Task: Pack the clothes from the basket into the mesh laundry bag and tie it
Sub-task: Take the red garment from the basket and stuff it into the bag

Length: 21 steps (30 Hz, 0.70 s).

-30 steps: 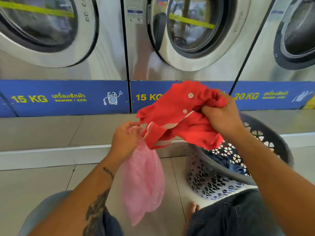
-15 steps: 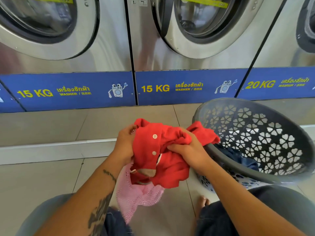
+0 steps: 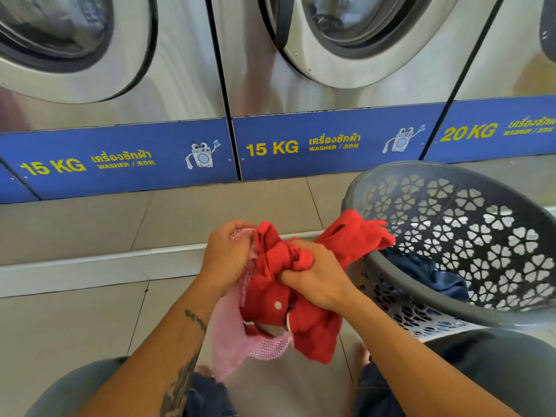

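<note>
My left hand [image 3: 228, 254] pinches the rim of a pink mesh laundry bag [image 3: 240, 344], which hangs down between my knees. My right hand [image 3: 316, 281] is closed on a bunched red shirt [image 3: 313, 329] with white snap buttons, pressed against the bag's mouth. Part of the shirt lies inside the mesh, the rest spills over it, and one end trails onto the rim of the grey perforated basket [image 3: 451, 302] at the right. A dark blue garment [image 3: 433, 272] lies inside the basket.
Steel front-loading washers [image 3: 346, 70] with blue 15 KG and 20 KG panels stand straight ahead on a raised tiled step [image 3: 90, 266]. Beige floor tiles [image 3: 60, 320] lie below. My knees in dark jeans [image 3: 379, 395] and a bare foot [image 3: 362, 355] show at the bottom.
My right hand has brought the red shirt down from chest height to the bag's mouth and pushed it partly in. The bag has bunched up as the view tilted down.
</note>
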### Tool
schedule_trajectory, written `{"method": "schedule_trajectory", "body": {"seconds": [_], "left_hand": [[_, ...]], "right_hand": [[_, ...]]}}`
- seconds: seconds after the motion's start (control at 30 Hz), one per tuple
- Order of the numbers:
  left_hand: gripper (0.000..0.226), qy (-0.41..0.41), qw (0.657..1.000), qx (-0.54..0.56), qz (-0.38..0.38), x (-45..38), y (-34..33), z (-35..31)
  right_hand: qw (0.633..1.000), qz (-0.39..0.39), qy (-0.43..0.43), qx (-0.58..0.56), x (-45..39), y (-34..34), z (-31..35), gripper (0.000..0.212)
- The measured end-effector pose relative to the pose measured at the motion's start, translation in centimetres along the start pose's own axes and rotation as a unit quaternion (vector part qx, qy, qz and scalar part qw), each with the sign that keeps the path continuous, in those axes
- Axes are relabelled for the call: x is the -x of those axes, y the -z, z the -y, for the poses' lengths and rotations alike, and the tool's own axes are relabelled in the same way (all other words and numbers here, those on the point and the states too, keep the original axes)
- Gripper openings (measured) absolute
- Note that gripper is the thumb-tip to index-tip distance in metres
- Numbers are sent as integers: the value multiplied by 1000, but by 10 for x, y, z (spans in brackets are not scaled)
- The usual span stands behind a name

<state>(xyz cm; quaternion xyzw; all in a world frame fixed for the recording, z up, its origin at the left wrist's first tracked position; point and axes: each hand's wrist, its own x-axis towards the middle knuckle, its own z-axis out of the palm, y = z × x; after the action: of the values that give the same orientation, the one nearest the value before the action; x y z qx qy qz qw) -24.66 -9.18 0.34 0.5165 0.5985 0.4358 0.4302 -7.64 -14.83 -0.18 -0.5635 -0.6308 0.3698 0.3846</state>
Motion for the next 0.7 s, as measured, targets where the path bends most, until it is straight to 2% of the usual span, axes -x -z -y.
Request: {"method": "schedule_trajectory", "body": {"seconds": [0.1,0.2,0.27,0.33,0.5,0.7], "left_hand": [[17,-28,998,-47,-10,-5,9,-1],[17,-28,997,-65,-9,-8,15,-3],[16,-32,997,-69,0,-7,17,-4],[16,-42,996,-78,15,-4,19,-4],[16,-83,986,-126,72,9,22,0],[15,-103,979,-162,70,24,33,1]], "right_hand": [[994,104,-9,33,8,-9,-6,29],[972,231,-41,4,19,-21,-5,16],[962,266,-64,0,23,-33,-9,15],[962,260,-84,-8,23,-42,-12,19],[951,174,-155,-205,14,-48,-12,30],[939,61,-209,-266,-3,-58,-24,38]]}}
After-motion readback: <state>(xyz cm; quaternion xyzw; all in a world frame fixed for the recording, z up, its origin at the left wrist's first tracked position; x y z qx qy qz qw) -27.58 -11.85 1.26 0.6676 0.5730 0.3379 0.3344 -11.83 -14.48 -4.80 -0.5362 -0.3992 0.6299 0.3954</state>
